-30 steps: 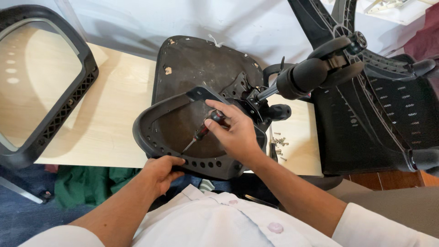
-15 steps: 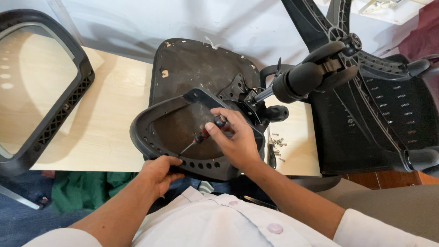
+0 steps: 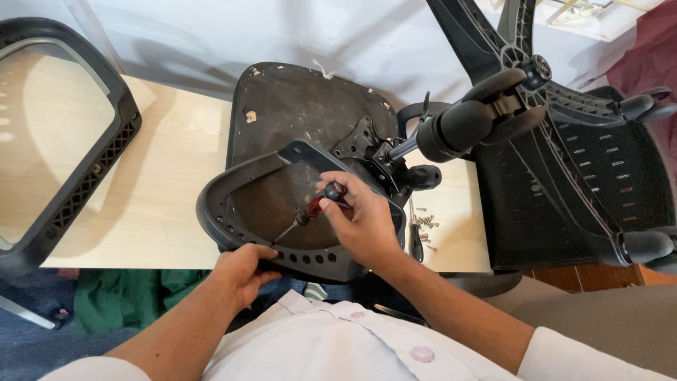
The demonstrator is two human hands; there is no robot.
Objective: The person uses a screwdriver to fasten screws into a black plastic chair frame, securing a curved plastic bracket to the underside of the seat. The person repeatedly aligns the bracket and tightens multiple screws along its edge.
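Observation:
An upturned black office chair seat (image 3: 296,113) lies on a pale wooden table (image 3: 169,176). A black curved plastic frame (image 3: 233,233) with a row of holes rests on it near the table's front edge. My left hand (image 3: 243,271) grips the near rim of that frame. My right hand (image 3: 360,222) holds a screwdriver (image 3: 314,208) with a red and black handle. The tip slants down to the left toward the holes in the rim beside my left fingers. The chair's metal mechanism (image 3: 370,152) sits just beyond my right hand.
Several loose screws (image 3: 424,224) and a second screwdriver (image 3: 416,243) lie on the table at right. A black chair backrest frame (image 3: 84,183) leans at the left. A chair base with castors (image 3: 486,116) and a mesh chair part (image 3: 578,190) stand at the right.
The screwdriver tip has come down and to the left toward the rim holes. My left hand has stayed on the near rim. The view has shifted slightly.

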